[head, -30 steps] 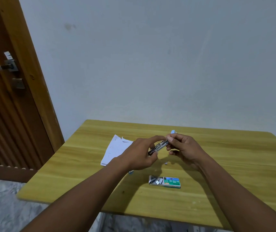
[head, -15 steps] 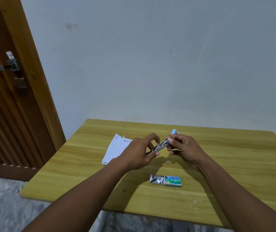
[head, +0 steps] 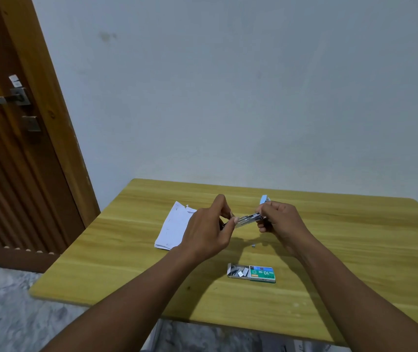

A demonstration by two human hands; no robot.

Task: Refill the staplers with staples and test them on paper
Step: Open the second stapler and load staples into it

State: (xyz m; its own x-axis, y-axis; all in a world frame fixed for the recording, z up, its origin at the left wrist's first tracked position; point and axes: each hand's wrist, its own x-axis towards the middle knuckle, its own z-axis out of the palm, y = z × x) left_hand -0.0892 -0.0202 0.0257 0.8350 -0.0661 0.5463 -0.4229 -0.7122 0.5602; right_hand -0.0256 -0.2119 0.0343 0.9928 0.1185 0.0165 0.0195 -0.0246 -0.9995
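Two grips: left hand (head: pixel 208 231) and right hand (head: pixel 282 222) pinch stapler (head: pixel 248 219), mostly hidden

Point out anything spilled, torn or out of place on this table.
A small pale bit, perhaps staples, lies loose on the table, outside the staple box. The box's tray is slid out, with short staple strips lying askew inside. The paper has a ragged far edge.

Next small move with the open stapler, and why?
Likely the left hand, pinching the front of the stapler, should press staples into its open channel; the right hand grips the rear, blue top raised. Staples themselves are too small to see.
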